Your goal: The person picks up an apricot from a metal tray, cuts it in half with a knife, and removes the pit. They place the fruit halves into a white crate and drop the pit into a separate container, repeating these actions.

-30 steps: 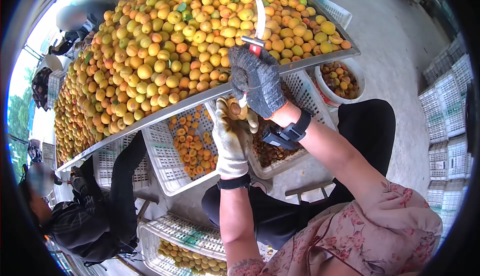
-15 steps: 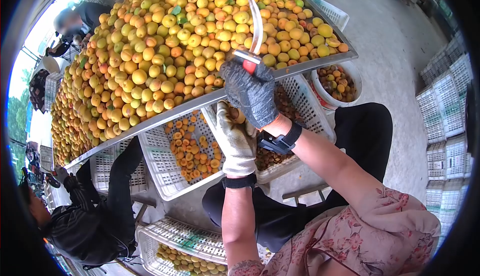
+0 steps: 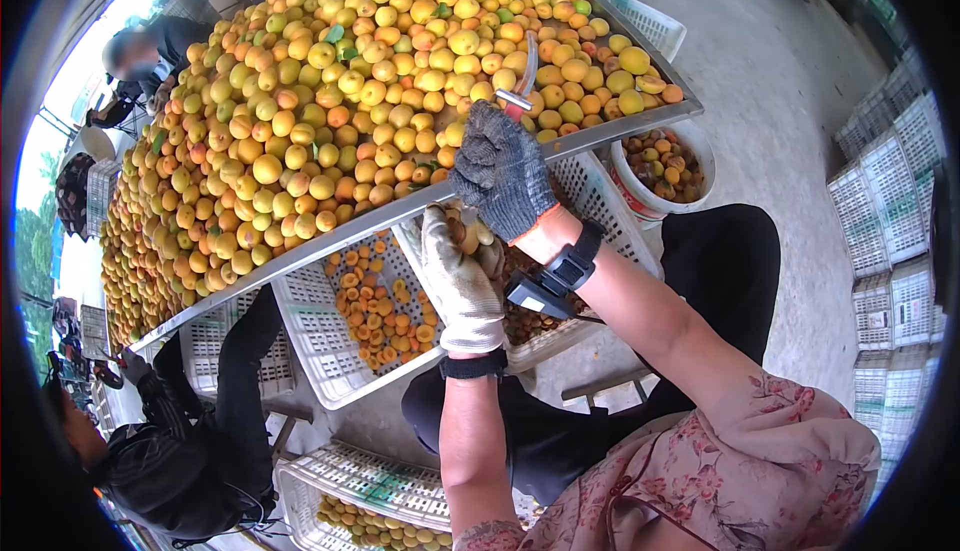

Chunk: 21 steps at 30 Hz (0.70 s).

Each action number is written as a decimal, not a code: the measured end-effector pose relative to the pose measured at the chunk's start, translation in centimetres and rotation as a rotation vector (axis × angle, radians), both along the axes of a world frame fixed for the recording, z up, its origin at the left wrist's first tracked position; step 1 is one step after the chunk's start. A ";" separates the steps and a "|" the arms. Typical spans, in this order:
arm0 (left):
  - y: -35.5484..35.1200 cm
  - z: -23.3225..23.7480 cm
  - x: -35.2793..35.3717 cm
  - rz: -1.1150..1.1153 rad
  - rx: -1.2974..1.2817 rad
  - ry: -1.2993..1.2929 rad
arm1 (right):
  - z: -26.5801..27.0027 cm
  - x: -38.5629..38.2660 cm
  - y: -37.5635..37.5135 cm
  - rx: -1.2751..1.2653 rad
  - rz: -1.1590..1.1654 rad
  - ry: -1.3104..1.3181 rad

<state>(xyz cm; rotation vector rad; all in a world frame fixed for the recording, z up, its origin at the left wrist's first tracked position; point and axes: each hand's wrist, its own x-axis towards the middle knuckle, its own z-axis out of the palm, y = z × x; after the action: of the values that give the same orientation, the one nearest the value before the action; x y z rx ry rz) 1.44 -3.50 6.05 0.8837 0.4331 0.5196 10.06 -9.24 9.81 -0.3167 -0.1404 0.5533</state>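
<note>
- at the centre of the frame, the person's right hand [image 3: 503,176], in a dark grey knit glove, is closed in a full fist around the red handle of a knife [image 3: 522,76]; the curved blade points up over the heaped fruit.
- just below it, the left hand [image 3: 460,281], in a pale work glove, has its fingers curled round an apricot [image 3: 467,235], which sits between the fingertips right under the dark glove.
- both hands meet just in front of the metal rim of the long table [image 3: 330,236], which is piled with yellow and orange apricots across the upper left.
- under that rim, left of the hands, a white crate [image 3: 320,336] holds cut apricot halves.
- behind the wrists, a second crate [image 3: 600,191] holds darker brown pieces; what they are cannot be told.
- to the upper right, a white bucket [image 3: 640,191] of apricots stands on the floor.
- at the lower left, a co-worker in dark clothes [image 3: 170,461] sits beside the table.
- along the right edge, stacked crates [image 3: 890,211] stand.
</note>
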 end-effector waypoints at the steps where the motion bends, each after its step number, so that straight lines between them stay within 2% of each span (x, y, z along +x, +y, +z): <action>1: -0.2 0.7 -0.1 -0.052 -0.091 -0.008 | -0.3 0.2 -0.1 0.035 0.040 -0.016; 4: 0.2 0.6 -0.1 -0.177 -0.199 -0.002 | -0.9 0.4 -0.2 0.068 0.060 0.035; 6: -0.1 1.4 0.1 -0.209 -0.184 -0.032 | -0.4 0.6 -0.3 0.079 0.062 0.031; 8: -0.1 1.5 0.1 -0.244 -0.168 -0.057 | 0.7 0.5 -0.7 -0.187 -0.026 -0.028; 11: 0.4 -0.4 0.5 -0.317 -0.139 -0.038 | 1.0 0.3 -0.8 -0.158 -0.073 0.041; 13: 0.5 -2.5 1.1 0.259 1.694 0.009 | 0.1 0.5 -1.1 -0.097 -0.045 0.080; 14: 0.4 -3.3 0.8 0.015 1.507 0.259 | -0.4 0.6 -1.3 -0.055 -0.035 0.093; 15: 0.4 -3.3 0.6 0.008 1.509 0.251 | -0.5 0.8 -1.6 -0.013 -0.028 0.101; 17: 0.2 -3.3 0.6 0.190 1.520 0.291 | -0.9 0.0 -2.8 -0.078 -0.005 0.119; 18: 1.2 -4.3 1.4 0.141 1.096 0.113 | -0.9 -0.8 -3.4 -0.237 -0.041 0.089; 19: -0.3 1.5 0.3 0.032 0.598 0.236 | -0.9 -1.5 -4.0 -0.395 -0.075 0.058; 20: 0.5 2.0 -0.1 0.097 0.712 0.229 | -2.2 -1.4 -4.8 -0.398 -0.010 0.032; 21: 1.5 2.6 -0.6 0.128 0.604 0.270 | -2.8 -1.0 -6.0 -0.398 -0.023 0.029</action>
<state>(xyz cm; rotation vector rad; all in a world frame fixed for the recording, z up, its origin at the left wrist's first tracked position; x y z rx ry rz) 0.87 -2.01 8.63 1.5256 0.5940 0.6658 9.09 -15.29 7.03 -0.6961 0.0029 0.5616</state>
